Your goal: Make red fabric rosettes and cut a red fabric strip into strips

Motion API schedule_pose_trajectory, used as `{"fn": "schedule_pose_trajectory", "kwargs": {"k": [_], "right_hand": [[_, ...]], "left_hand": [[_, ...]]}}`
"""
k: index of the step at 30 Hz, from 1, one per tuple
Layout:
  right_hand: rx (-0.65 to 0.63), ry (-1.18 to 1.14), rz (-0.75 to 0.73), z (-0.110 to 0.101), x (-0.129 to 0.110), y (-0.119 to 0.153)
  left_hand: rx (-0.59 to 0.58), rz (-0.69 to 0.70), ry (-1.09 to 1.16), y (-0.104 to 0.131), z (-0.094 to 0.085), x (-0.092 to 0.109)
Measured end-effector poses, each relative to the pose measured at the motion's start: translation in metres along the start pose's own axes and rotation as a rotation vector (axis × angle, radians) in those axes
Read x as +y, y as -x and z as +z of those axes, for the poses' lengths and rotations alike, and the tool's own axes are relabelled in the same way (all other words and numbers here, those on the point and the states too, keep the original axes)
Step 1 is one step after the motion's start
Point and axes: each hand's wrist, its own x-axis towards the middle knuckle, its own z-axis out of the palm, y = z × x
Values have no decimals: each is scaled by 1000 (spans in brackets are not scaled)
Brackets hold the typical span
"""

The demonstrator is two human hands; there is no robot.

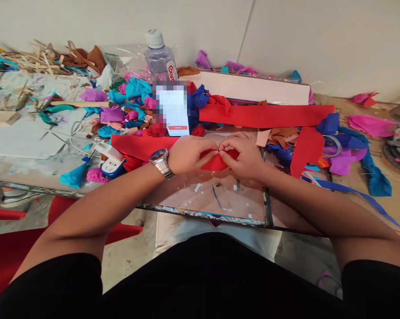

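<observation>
A small piece of red crepe paper [215,163] is pinched between my two hands, above the front of the table. My left hand [188,153], with a metal watch on its wrist, grips the left part of it between thumb and fingers. My right hand [241,155] grips the right part, and the fingertips of both hands meet at its upper edge. Behind the hands lies a long red paper strip [269,116]; another red strip [136,145] runs to the left of my left hand. Some of the held piece is hidden by the fingers.
A phone [174,108] with a lit screen leans before a water bottle [160,57]. Crumpled coloured paper [111,114] is heaped at left, near a power strip [112,166]. A long pale box [249,87] lies along the wall. Thin wooden sticks [47,60] are piled at far left.
</observation>
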Motion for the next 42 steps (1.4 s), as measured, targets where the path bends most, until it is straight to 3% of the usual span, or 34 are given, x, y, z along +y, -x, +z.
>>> {"fn": "schedule_pose_trajectory", "kwargs": {"k": [23,34,42], "right_hand": [[73,18,-11,-3,2,1],[107,79,25,-5,5,-1],[-16,171,-117,-5,-7,5]], "left_hand": [[-53,-41,38,0,-3,-5],[38,-223,-107,-3,-10,-17],[-181,37,47,-4,-11,-8]]}}
